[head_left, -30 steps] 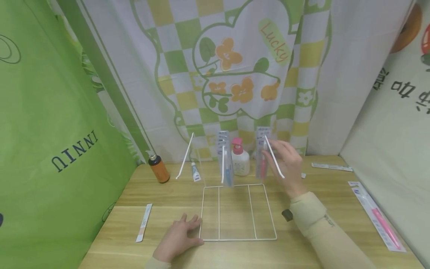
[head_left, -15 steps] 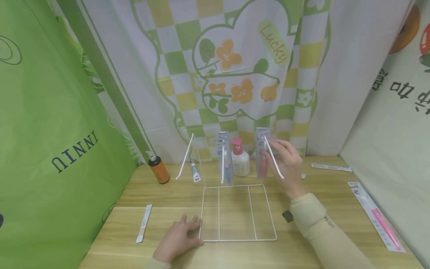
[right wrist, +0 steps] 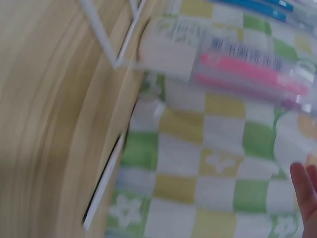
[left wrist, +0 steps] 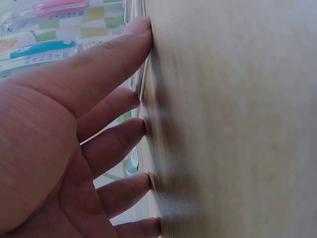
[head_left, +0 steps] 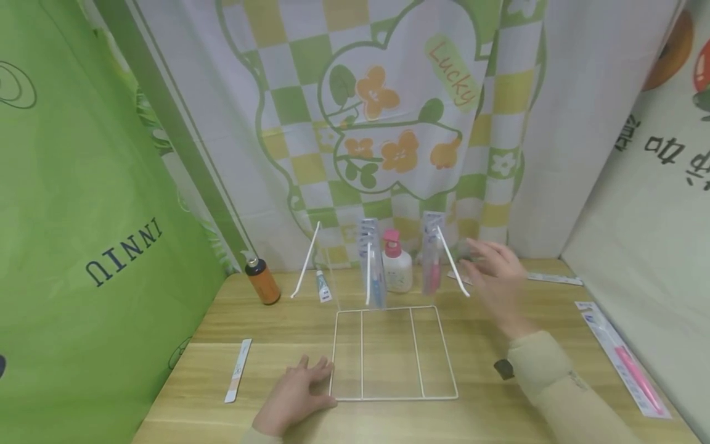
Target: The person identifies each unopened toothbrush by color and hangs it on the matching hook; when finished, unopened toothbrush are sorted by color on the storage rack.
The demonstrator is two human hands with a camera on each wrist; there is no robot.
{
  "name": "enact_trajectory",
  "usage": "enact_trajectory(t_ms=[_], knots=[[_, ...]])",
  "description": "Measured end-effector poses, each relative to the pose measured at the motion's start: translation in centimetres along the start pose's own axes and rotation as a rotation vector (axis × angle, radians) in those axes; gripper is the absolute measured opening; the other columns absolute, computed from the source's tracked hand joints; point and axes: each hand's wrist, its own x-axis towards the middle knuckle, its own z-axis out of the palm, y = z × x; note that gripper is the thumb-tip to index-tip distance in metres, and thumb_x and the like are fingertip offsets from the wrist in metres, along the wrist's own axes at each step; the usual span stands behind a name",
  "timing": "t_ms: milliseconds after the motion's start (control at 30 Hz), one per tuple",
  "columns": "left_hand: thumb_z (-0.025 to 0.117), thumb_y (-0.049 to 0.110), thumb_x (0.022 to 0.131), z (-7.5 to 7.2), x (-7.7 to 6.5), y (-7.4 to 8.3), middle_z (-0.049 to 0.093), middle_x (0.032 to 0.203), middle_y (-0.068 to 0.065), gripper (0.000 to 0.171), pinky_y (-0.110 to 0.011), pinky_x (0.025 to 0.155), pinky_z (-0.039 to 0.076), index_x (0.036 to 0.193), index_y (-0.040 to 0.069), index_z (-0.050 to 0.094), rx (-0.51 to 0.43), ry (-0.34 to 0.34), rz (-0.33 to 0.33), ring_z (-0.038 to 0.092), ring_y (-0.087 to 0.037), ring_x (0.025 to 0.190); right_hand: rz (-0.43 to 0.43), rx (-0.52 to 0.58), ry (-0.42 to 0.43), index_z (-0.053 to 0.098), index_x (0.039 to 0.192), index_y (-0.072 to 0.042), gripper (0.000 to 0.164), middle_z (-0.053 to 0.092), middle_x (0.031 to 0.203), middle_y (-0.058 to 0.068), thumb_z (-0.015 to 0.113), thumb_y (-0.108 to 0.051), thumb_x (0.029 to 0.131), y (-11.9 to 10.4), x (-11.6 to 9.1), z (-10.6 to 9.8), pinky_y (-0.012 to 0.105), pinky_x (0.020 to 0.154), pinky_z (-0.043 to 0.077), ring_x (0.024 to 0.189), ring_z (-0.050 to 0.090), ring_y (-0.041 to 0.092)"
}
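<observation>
A white wire rack (head_left: 407, 399) with a flat base and hooks stands on the table. Packaged blue toothbrushes (head_left: 373, 268) hang from its middle hook, packaged pink toothbrushes (head_left: 432, 253) from its right hook (head_left: 455, 265). The left hook (head_left: 306, 262) is bare. My left hand (head_left: 294, 394) rests at the base's front left corner, its thumb and fingertips against wire and table. To the right of the pink packs my right hand (head_left: 499, 280), slightly blurred, is raised with relaxed fingers and nothing in them. In the right wrist view only its fingertips (right wrist: 303, 191) show.
Behind the rack stand a pink-topped pump bottle (head_left: 397, 271), a toothpaste tube (head_left: 323, 287) and an orange bottle (head_left: 263, 282). One packaged pink toothbrush (head_left: 621, 361) lies at right. Slim packets lie at left (head_left: 238, 370) and back right (head_left: 554, 279). A small dark object (head_left: 504, 369) lies near my right sleeve.
My right hand has let go of the pink toothbrush packs on the right hook and moved right, away from them. The small dark object has shifted right with that arm. My left hand stays put.
</observation>
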Motion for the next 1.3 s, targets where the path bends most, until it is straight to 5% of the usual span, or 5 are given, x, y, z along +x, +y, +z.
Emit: enact_trajectory(t_ms=[333,567,833,1000,1300], knots=[[0.088,0.046,0.085,-0.1,0.0,0.1,0.057,0.158,-0.014,0.073,-0.087,0.112,0.024,0.146,0.012,0.068,-0.001,-0.006,-0.007,0.035,-0.063,0.149,0.094,-0.15,-0.267,0.074,0.136,-0.009,0.067,0.074,0.12,0.014,0.088,0.018,0.076,4.5,-0.2,-8.5,0.007,0.077,0.055,0.102,0.062,-0.013],[0.088,0.046,0.085,0.0,-0.2,0.0,0.057,0.157,-0.014,0.073,-0.088,0.111,0.024,0.146,0.012,0.068,0.001,0.006,0.003,0.035,-0.064,0.148,0.311,-0.281,-0.45,0.073,0.141,-0.018,0.053,0.064,0.113,-0.034,0.088,-0.011,0.091,6.8,0.2,-14.9,0.005,0.073,0.053,0.094,0.063,-0.013],[0.089,0.045,0.085,-0.1,-0.1,0.0,0.057,0.158,-0.014,0.073,-0.088,0.111,0.024,0.146,0.011,0.068,-0.012,0.005,0.002,0.035,-0.064,0.148,0.582,-0.29,-0.767,0.056,0.149,0.007,0.061,0.064,0.133,0.039,0.078,-0.025,0.102,11.3,-1.2,-20.7,0.028,0.064,0.064,0.074,0.078,0.017],[0.089,0.044,0.085,-0.2,-0.2,0.1,0.057,0.157,-0.015,0.073,-0.088,0.111,0.024,0.146,0.01,0.068,-0.013,0.006,0.008,0.035,-0.065,0.148,0.681,-0.378,-0.912,0.051,0.15,0.01,0.07,0.063,0.13,0.041,0.076,-0.036,0.103,13.5,-2.4,-23.0,0.041,0.069,0.065,0.082,0.077,0.026],[0.088,0.044,0.086,-0.1,-0.2,0.1,0.057,0.156,-0.015,0.072,-0.087,0.112,0.025,0.146,0.009,0.067,-0.009,0.0,0.004,0.035,-0.064,0.148,0.601,-0.521,-0.954,0.064,0.139,0.008,0.066,0.074,0.11,0.031,0.084,-0.037,0.094,15.9,-3.3,-24.6,0.072,0.082,0.054,0.103,0.066,0.058]])
